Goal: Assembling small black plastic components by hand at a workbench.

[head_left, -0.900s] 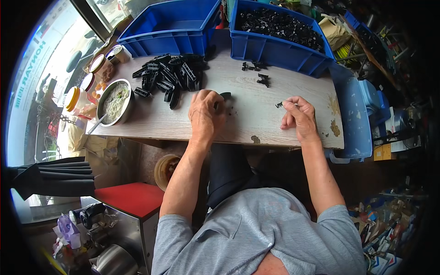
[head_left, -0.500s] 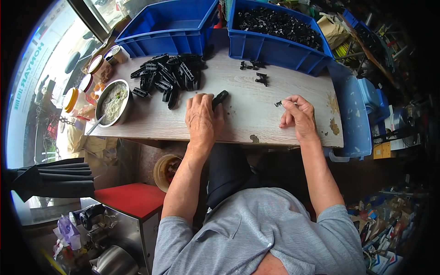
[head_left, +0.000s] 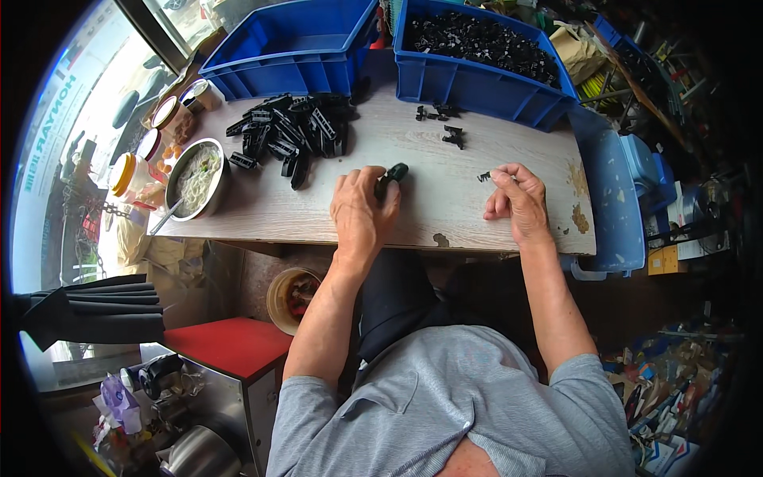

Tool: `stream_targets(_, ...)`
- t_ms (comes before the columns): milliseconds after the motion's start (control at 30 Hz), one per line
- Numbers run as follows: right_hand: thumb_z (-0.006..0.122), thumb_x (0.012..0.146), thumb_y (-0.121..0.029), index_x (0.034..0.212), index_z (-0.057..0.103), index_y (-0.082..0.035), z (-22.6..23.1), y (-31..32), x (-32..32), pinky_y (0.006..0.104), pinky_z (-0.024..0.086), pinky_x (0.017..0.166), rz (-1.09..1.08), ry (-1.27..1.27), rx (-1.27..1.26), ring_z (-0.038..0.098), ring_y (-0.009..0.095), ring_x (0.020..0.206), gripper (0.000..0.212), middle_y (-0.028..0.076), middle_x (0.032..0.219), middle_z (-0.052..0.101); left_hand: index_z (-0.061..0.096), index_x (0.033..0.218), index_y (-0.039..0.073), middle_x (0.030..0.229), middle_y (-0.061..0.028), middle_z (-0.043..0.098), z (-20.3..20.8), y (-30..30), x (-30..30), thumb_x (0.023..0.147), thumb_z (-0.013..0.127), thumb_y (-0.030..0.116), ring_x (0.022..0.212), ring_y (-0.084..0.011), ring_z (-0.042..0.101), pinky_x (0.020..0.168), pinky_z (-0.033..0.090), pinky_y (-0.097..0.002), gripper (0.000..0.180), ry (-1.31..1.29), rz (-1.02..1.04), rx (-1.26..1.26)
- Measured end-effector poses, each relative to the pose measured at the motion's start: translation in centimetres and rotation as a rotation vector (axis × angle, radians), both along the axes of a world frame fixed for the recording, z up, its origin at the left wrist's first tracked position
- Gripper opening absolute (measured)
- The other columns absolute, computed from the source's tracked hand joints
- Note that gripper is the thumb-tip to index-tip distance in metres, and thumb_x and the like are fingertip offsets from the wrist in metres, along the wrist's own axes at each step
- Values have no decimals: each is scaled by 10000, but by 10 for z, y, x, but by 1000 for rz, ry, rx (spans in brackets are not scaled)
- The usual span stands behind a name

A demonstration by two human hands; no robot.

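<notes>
With the left hand (head_left: 362, 208) pinching 1 black plastic part (head_left: 391, 176) against the desk (head_left: 413, 203) and the right hand (head_left: 518, 200) nipping a tiny black piece (head_left: 484, 177) in closed fingertips, keep the part steady while joining them.

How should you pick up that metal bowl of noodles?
Probably grip the metal bowl with both hands on opposite sides of its bare rim, coming straight down from above. It sits upright and full, a spoon leans out its near side, and jars crowd its left.
</notes>
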State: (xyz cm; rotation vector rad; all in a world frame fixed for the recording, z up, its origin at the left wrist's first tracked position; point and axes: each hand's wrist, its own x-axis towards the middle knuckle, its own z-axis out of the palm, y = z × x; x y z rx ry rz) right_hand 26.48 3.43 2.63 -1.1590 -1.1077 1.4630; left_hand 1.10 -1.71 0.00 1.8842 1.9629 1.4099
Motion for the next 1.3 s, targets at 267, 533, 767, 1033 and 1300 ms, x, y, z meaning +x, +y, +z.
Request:
stream_targets(267, 714, 868, -236, 897, 620, -87, 1, -2, -2, 290, 533, 437, -26, -9, -6, 571, 126, 480, 179, 10, 514, 518, 632, 1006, 97, 771, -149, 632, 15, 12, 17, 792, 673, 190, 790, -346, 623, 730, 497, -442, 236, 342, -120, -235)
stream_targets(533, 719, 864, -243, 906, 630, -98, -2, -2, -2, 300, 549, 459, -42, -3, 3, 581, 124, 488, 176, 2, 520, 521, 652, 994, 76, 806, -133, 649, 8, 12, 20, 771, 693, 124, 795, -340, 620, 757, 502, -439, 232, 250, -233, -114)
stream_targets(767, 695, 882, -217, 941, 646, -101, -8, -7, -16, 370, 593, 553, 7, 191, 38, 587, 134, 520, 139, 4, 538, 518, 626, 1025, 47, 813, -66, 634, -3, 6, 43, 806, 705, 47, 722, -205, 606, 665, 488, -288, 233, -240, -316, -41)
stream_targets(1033, 715, 890, -201, 932, 683, -101, -4, -14, -26, 211, 461, 554, 51, 193, 86, 525, 71, 541, 113, -34, 667, 587, 608, 1006, -6, 804, -17, 633, 9, 7, 76, 856, 706, 37, 673, -54, 549, 582, 457, -213, 184, -1200, -527, -260)
stream_targets(1300, 743, 879, -195, 924, 697, -96, -5, -10, -24, 177, 416, 548, 105, 181, 70, 530, 41, 588, 118, -37, 751, 633, 622, 1026, -33, 796, -40, 661, 4, 14, 80, 862, 711, 55, 681, -60, 590, 603, 484, -200, 206, -1204, -563, -291)
